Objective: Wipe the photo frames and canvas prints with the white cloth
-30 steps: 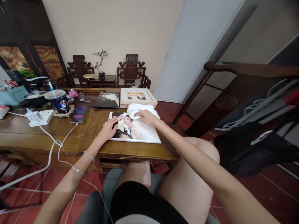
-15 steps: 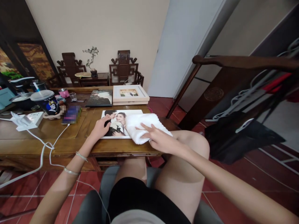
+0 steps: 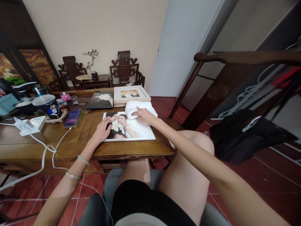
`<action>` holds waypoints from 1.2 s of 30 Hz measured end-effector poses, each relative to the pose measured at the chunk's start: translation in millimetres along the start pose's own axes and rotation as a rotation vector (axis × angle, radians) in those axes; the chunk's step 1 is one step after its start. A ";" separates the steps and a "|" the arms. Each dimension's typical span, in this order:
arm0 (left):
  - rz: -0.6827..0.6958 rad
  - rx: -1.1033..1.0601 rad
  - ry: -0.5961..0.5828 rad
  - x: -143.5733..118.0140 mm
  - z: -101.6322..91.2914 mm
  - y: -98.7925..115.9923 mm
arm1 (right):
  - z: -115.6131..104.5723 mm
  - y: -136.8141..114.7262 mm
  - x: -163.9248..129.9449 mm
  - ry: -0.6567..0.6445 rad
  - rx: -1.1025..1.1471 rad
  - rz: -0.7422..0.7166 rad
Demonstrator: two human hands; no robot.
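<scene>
The photo print (image 3: 131, 130), flat on the tabletop (image 3: 77, 138), is pinned at its left edge by the spread left hand (image 3: 101, 131); stiff, glossy and probably slippery, it is best steadied at its edges. At its far right corner the soft, light towel (image 3: 138, 108) is pressed down under the right hand (image 3: 144, 115), fingers flat.

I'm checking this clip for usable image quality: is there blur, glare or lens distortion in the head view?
Head view: even, soft daylight, no harsh glare; the glossy white photo print reads clearly. A pixelated patch masks something on the wooden table. Wide-angle bending bows the dark wooden chair rail and the frame's edges.
</scene>
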State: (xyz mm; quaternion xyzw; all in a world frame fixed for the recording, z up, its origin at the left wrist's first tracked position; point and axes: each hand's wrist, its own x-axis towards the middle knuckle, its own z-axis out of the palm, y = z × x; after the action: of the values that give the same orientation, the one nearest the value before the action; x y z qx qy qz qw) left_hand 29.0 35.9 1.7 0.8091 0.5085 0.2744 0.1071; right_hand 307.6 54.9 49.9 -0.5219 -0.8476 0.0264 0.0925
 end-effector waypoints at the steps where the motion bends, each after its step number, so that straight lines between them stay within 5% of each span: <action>1: -0.001 0.000 0.004 0.4 0.6 -0.4 | -0.1 -4.2 -7.1 -0.016 -0.003 -0.007; 9: -0.004 0.014 0.008 2.4 5.4 -3.4 | -18.8 -55.0 -118.8 -0.151 0.088 -0.127; 12: -0.004 0.017 0.008 2.3 6.3 -4.3 | -32.6 -62.0 -140.0 -0.229 0.142 -0.184; 15: 0.000 0.010 0.011 2.3 5.7 -4.6 | -35.0 -53.2 -127.5 -0.262 0.143 -0.175; 22: -0.013 0.020 -0.010 1.4 0.8 -1.0 | -9.8 -12.4 -27.8 -0.123 0.070 -0.087; 26: -0.010 0.007 0.001 1.2 0.4 0.4 | -4.1 -8.2 -0.6 -0.083 -0.007 -0.033; 30: -0.038 -0.009 -0.003 1.1 0.9 1.9 | -0.4 -18.5 -26.8 -0.058 -0.017 -0.086; 36: -0.049 0.010 -0.015 0.8 2.8 3.0 | 0.5 -43.4 -120.2 -0.044 0.041 -0.230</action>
State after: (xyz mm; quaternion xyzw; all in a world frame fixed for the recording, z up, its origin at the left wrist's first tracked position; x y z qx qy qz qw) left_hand 33.1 35.5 1.0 0.7989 0.5289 0.2629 0.1136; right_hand 322.1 -71.7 40.0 -0.4185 -0.9029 0.0443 0.0870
